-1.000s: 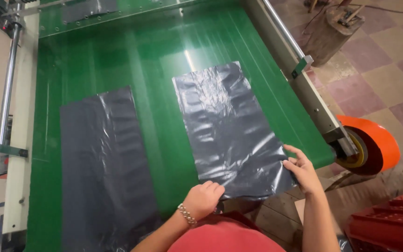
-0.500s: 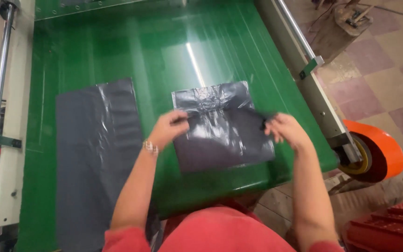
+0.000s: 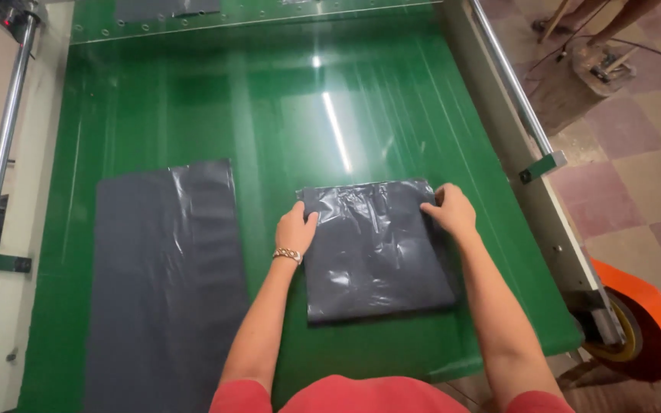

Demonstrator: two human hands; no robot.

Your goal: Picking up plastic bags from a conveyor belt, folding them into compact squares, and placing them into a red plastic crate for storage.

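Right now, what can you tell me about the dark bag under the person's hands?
The bag is thin, glossy, dark grey plastic, wrinkled and catching the light. It lies flat on the green belt as a squarish, folded-looking shape. The left hand presses its left edge and the right hand its upper right corner. A longer sheet lies apart to its left.

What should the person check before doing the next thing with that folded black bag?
1. Left hand flat on the folded black plastic bag: ok.
2. Right hand gripping the bag's far right corner: ok.
3. Folded edges lined up square: ok, roughly.
4. Wrinkles smoothed out: not ok, creases show.
5. Bag fully on the green belt: ok.
6. Flat black bag at the left kept apart: ok.
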